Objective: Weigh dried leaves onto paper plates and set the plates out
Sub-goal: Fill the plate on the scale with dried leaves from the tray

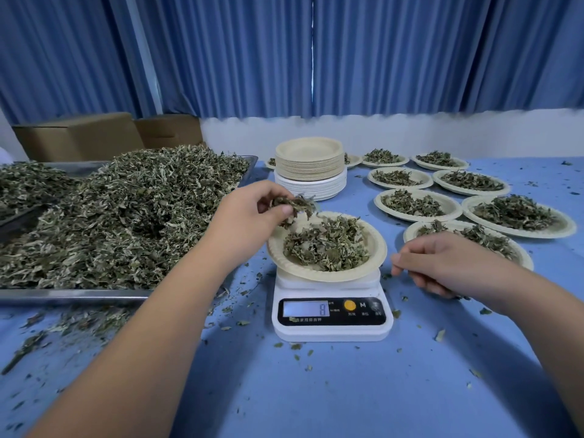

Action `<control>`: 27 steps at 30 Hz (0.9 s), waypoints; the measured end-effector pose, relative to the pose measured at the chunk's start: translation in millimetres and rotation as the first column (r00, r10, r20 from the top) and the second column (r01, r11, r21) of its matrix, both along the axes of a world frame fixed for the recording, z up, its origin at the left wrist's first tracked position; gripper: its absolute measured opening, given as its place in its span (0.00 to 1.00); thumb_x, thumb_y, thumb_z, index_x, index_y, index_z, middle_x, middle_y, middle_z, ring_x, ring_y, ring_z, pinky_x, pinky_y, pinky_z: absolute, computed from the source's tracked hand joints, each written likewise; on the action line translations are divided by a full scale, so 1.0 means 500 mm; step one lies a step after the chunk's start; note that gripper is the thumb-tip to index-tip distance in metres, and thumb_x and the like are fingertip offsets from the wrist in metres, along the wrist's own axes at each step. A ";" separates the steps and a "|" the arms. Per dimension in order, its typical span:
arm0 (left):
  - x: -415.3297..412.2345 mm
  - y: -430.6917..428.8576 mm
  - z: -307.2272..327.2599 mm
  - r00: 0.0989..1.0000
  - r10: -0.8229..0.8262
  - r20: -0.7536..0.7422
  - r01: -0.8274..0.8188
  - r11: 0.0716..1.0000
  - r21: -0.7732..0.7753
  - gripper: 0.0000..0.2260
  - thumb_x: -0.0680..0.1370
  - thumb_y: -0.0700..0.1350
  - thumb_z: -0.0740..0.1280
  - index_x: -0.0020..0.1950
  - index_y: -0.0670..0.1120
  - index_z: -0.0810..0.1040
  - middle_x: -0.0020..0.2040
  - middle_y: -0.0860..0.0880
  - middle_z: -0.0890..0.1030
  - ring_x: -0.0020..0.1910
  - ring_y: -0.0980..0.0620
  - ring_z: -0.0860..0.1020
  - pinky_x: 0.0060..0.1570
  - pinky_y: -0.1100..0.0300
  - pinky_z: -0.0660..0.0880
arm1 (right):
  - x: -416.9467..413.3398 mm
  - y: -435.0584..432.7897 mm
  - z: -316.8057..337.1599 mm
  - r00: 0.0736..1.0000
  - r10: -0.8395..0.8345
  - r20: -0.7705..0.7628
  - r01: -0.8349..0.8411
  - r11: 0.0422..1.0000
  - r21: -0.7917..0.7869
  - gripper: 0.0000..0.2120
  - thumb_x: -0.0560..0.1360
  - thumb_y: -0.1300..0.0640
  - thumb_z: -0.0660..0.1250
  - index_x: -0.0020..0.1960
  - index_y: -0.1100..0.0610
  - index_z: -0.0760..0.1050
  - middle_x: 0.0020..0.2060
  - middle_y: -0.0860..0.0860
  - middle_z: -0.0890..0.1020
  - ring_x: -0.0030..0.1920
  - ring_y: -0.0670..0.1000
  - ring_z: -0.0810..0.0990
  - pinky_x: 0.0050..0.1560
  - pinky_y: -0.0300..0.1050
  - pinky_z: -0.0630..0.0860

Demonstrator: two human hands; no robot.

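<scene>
Desk [347, 390]: blue covering. Curtains [410, 52]: blue, pleated, spanning the full width beyond the far edge; thin bright slit [313, 42] at the centre join. Wall [442, 134]: white strip beneath. Cardboard boxes [76, 137]: two, brown, far-left corner.

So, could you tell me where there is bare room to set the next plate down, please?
Barest: the blue cloth nearer than the scale, only crumbs there, and the far right strip beyond the filled plates. Crowded: the tray left, plates right.
</scene>
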State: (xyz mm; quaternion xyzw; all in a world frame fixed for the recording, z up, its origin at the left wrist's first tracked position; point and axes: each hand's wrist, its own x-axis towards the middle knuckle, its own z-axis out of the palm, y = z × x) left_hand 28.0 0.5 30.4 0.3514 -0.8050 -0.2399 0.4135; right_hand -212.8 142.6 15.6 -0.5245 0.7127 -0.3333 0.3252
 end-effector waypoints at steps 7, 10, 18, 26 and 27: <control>0.030 -0.007 0.011 0.959 0.046 -0.281 -0.030 0.998 0.061 0.11 0.77 0.39 0.70 0.44 0.56 0.79 0.37 0.58 0.81 0.36 0.65 0.77 0.39 0.71 0.73 | 0.000 0.001 -0.001 1.000 -0.013 0.001 0.013 1.000 -0.004 0.13 0.77 0.53 0.66 0.40 0.60 0.81 0.23 0.50 0.73 0.20 0.47 0.65 0.21 0.36 0.61; 0.059 -0.020 0.017 0.944 0.171 -0.282 -0.169 0.985 0.031 0.08 0.77 0.41 0.69 0.46 0.56 0.79 0.38 0.58 0.80 0.33 0.68 0.75 0.35 0.75 0.69 | -0.001 0.002 -0.001 1.000 -0.017 0.002 0.017 1.000 0.003 0.13 0.77 0.53 0.66 0.40 0.60 0.81 0.23 0.50 0.73 0.20 0.47 0.65 0.21 0.36 0.61; 0.133 -0.057 0.016 0.834 0.536 -0.133 -0.530 0.844 0.078 0.02 0.79 0.45 0.66 0.50 0.52 0.77 0.41 0.55 0.76 0.33 0.56 0.72 0.29 0.61 0.66 | 0.001 0.001 -0.004 0.999 -0.036 0.020 0.036 0.999 0.010 0.12 0.77 0.54 0.66 0.40 0.61 0.81 0.24 0.52 0.73 0.20 0.48 0.64 0.21 0.36 0.60; 0.154 -0.070 0.006 0.817 0.517 0.256 -0.529 0.848 -0.023 0.17 0.78 0.60 0.62 0.62 0.52 0.77 0.58 0.47 0.77 0.50 0.48 0.76 0.51 0.54 0.71 | -0.001 0.001 -0.004 0.999 -0.031 0.012 0.031 0.999 0.015 0.13 0.77 0.53 0.67 0.38 0.59 0.81 0.25 0.53 0.73 0.21 0.48 0.64 0.21 0.37 0.61; 0.151 -0.068 0.005 0.829 0.463 0.314 -0.482 0.876 -0.019 0.20 0.77 0.63 0.62 0.63 0.53 0.76 0.61 0.46 0.75 0.55 0.47 0.75 0.54 0.52 0.71 | 0.000 0.000 -0.004 1.000 -0.029 0.012 0.029 0.999 0.013 0.13 0.77 0.53 0.67 0.38 0.59 0.81 0.25 0.53 0.73 0.21 0.48 0.64 0.21 0.37 0.61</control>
